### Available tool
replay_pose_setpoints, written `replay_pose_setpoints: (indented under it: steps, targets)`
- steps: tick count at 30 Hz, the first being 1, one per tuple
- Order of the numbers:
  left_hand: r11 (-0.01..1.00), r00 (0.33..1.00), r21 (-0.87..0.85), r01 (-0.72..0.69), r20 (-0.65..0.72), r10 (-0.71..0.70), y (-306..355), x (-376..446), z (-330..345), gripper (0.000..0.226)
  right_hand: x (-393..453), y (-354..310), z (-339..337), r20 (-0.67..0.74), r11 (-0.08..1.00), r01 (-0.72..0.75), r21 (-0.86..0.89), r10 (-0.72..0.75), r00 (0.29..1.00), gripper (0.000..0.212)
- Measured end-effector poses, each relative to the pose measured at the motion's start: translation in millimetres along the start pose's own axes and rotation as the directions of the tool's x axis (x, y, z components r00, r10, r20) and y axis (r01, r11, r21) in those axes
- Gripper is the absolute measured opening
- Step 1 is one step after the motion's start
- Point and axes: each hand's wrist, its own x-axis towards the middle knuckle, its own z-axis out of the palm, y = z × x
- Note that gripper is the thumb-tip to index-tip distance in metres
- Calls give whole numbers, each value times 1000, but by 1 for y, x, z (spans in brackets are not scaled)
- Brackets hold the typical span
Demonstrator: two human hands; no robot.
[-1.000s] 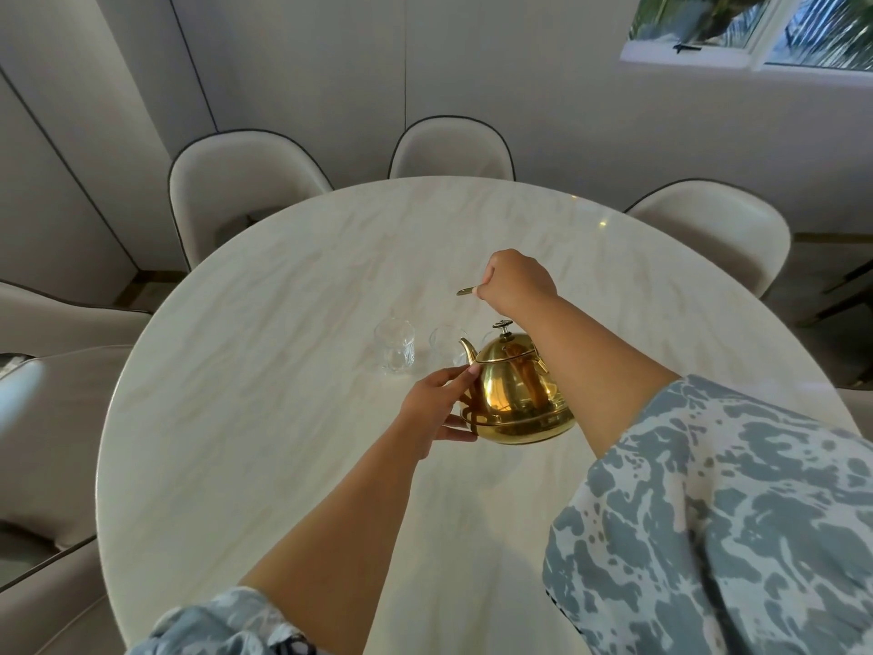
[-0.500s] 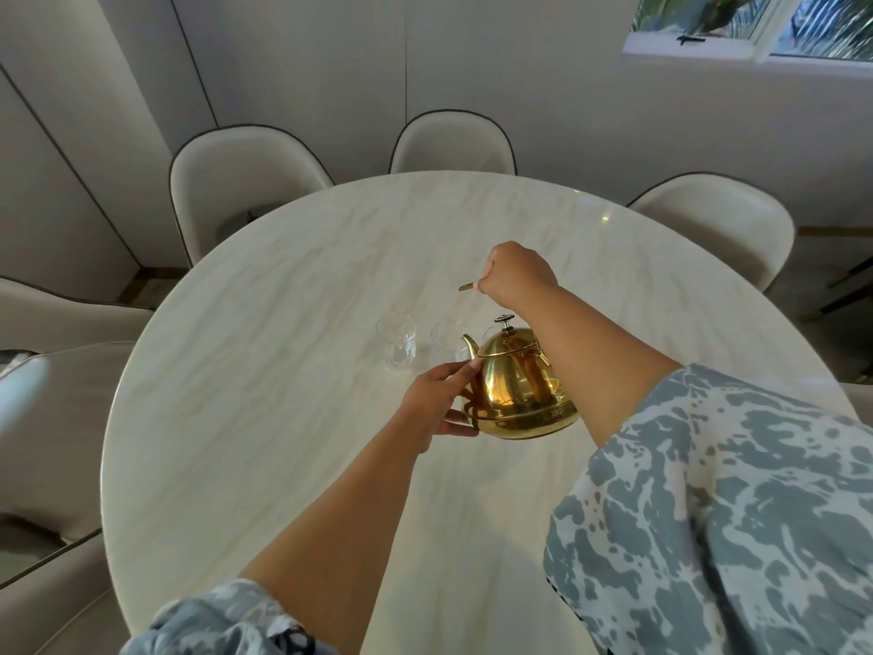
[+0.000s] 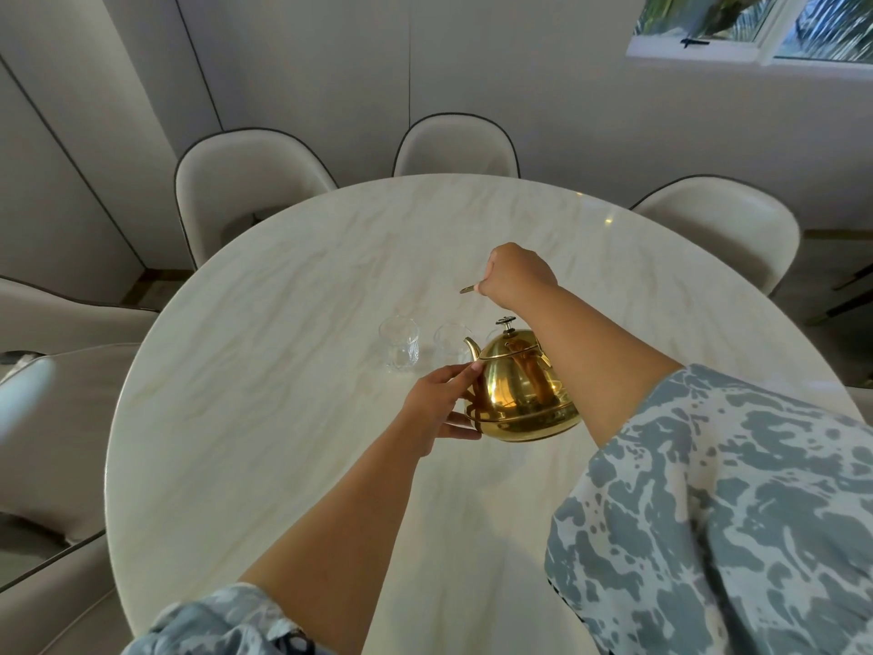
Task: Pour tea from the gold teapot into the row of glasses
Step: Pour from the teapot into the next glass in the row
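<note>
The gold teapot (image 3: 517,394) hangs just above the marble table (image 3: 264,418), its spout pointing left and away toward the glasses. My right hand (image 3: 517,276) is a fist around the teapot's raised handle, and the handle's gold tip (image 3: 466,289) pokes out to the left. My left hand (image 3: 439,404) grips the teapot's left side, thumb near the spout base and fingers under the belly. Two clear glasses stand in a row beyond the spout: the left glass (image 3: 399,345) and the middle glass (image 3: 452,345). Whatever is further right in the row is hidden behind the lid.
Cream upholstered chairs ring the oval table: one at the far left (image 3: 245,191), one at the far middle (image 3: 456,148), one at the far right (image 3: 727,229). More seat backs sit along the left edge. A window (image 3: 756,26) is at the upper right.
Both hands keep their hold. The teapot has risen a little and its spout has edged closer to the middle glass.
</note>
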Motion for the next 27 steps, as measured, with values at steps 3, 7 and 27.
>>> replay_pose_setpoints:
  steps: [3,7,27]
  targets:
    - [1000,1000,0,-7,-4,7,0,0,0,44,1,0,-1,-4,1000,-5,-3,5,1000,7]
    - [1000,1000,4,-6,0,6,1,-1,1,44,2,-1,-2,4,1000,-16,-4,16,1000,6]
    - [1000,1000,2,3,29,-3,3,-5,2,47,-1,-8,-10,35,998,-30,-62,32,999,9]
